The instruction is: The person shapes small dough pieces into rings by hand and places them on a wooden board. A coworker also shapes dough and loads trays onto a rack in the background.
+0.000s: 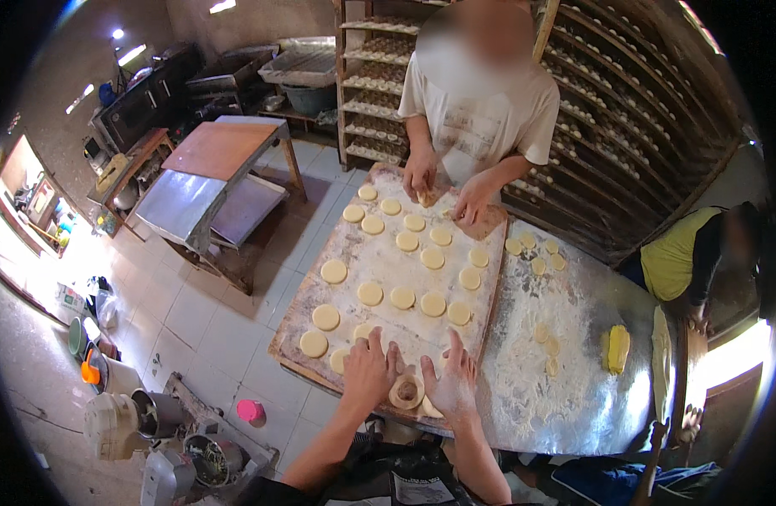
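the person's left hand and right hand, both loosely spread, flank one pale round dough piece already bearing brown filling at the floury wooden tabletop's near edge, while the flat pale-yellow dough discs beyond look unfilled.

About twenty dough discs on one board; one pink container, one yellow block
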{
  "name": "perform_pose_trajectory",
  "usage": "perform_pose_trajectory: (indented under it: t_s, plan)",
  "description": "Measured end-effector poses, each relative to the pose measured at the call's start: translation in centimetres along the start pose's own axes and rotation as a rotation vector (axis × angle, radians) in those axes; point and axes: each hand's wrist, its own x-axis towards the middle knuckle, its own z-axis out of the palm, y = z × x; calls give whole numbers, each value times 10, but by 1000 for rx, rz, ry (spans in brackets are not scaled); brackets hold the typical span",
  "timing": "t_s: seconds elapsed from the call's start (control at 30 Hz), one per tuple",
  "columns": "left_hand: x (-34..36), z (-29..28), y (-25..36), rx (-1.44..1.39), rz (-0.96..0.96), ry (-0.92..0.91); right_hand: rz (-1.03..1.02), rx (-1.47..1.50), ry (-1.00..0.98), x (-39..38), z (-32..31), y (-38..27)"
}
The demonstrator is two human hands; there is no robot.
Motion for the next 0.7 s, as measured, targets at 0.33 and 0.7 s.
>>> perform_pose_trajectory:
  t_s: [0.33,0.7]
  plan:
    - [-37,3,-7,103,73,-205,-310,-417,-145,-20,45,10]
    - [-38,-5,1,144,40,-206,-238,-182,-147,-18,25,13]
